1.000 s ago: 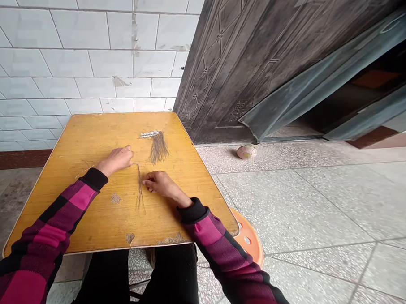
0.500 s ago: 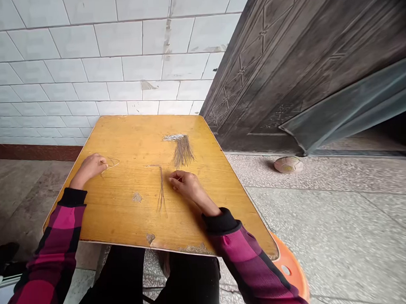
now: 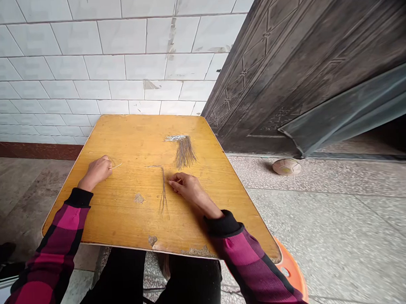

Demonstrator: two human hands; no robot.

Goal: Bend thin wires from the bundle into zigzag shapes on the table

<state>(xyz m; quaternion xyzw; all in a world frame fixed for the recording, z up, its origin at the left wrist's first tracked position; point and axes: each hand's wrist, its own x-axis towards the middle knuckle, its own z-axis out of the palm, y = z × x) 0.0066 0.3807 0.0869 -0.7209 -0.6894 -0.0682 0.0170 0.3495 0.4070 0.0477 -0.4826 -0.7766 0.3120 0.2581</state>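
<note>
My left hand is closed over the left part of the table, pinching a thin pale wire whose end sticks out to the right. Near the table's middle, my right hand has its fingers pressed together; whatever they hold, if anything, is too small to make out. Just left of those fingertips lies a small group of thin bent strands, with a short arm pointing left and loose ends fanning toward me. Farther back rests a thicker bundle of similar bent strands, silvery along its short arm and dark brown below.
The yellow wooden table has chipped patches near its front edge. White wall tiles rise behind it, and a dark carved door stands to the right. An orange stool sits under the front right corner. A ball lies on the floor.
My left hand has moved slightly right with the wire, and less of the wire shows. My right hand stays nearly in place beside the small group of strands.
</note>
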